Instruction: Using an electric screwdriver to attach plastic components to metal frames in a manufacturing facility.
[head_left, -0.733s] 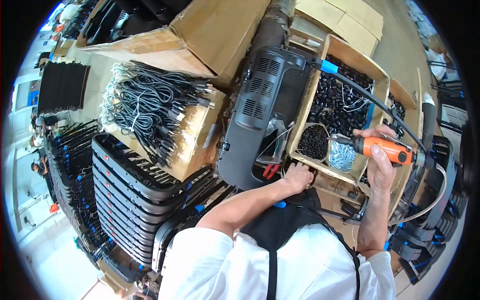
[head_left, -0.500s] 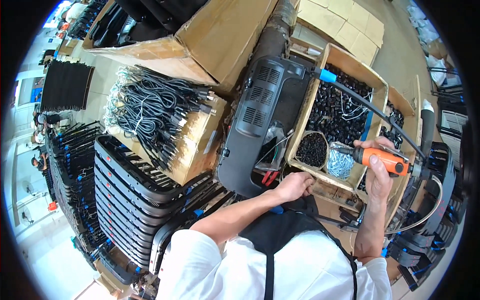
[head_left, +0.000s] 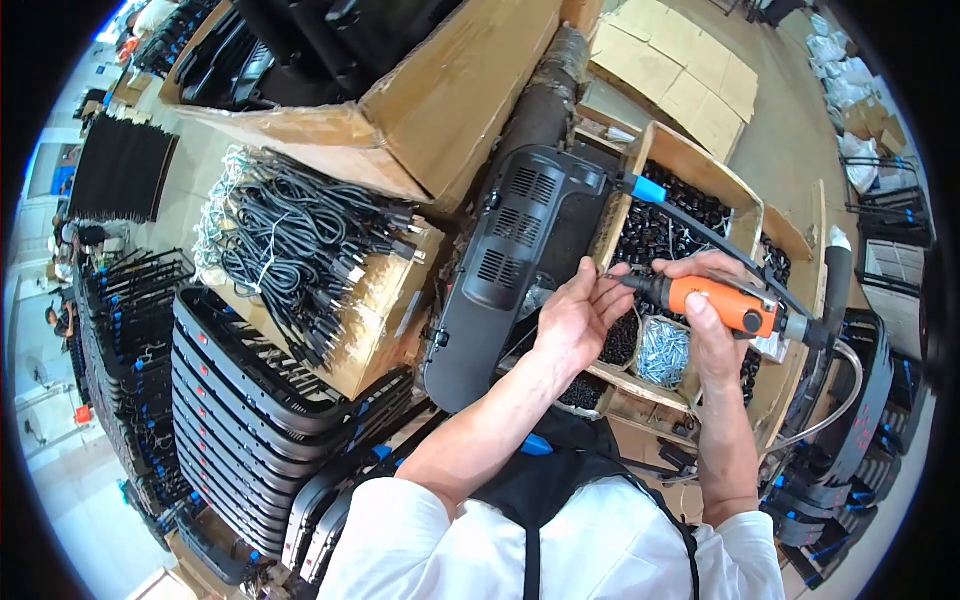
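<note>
My right hand (head_left: 712, 325) is wrapped round an orange power screwdriver (head_left: 722, 305), whose black nose points left. My left hand (head_left: 575, 320) is at the driver's tip, its fingers curled and close together. Whatever those fingers pinch is too small to make out. Beneath the hands is a wooden parts box (head_left: 748, 235) with black plastic pieces (head_left: 675, 195), small dark screws (head_left: 620, 340) and silver screws (head_left: 662, 352) in separate compartments. A black vented plastic housing (head_left: 510, 240) lies to the left of my left hand.
A large cardboard box (head_left: 455, 90) of black parts stands at the far left. Bundled black cables (head_left: 285, 255) lie on another carton. Stacked black frames (head_left: 235, 420) stand at left. A black bar with a blue end (head_left: 648, 188) crosses the parts box; a hose (head_left: 850, 385) curves at right.
My left hand has risen from near my apron to the screwdriver's tip, its fingers less tightly closed. The screwdriver has shifted left in my right hand. The whole view has shifted slightly.
</note>
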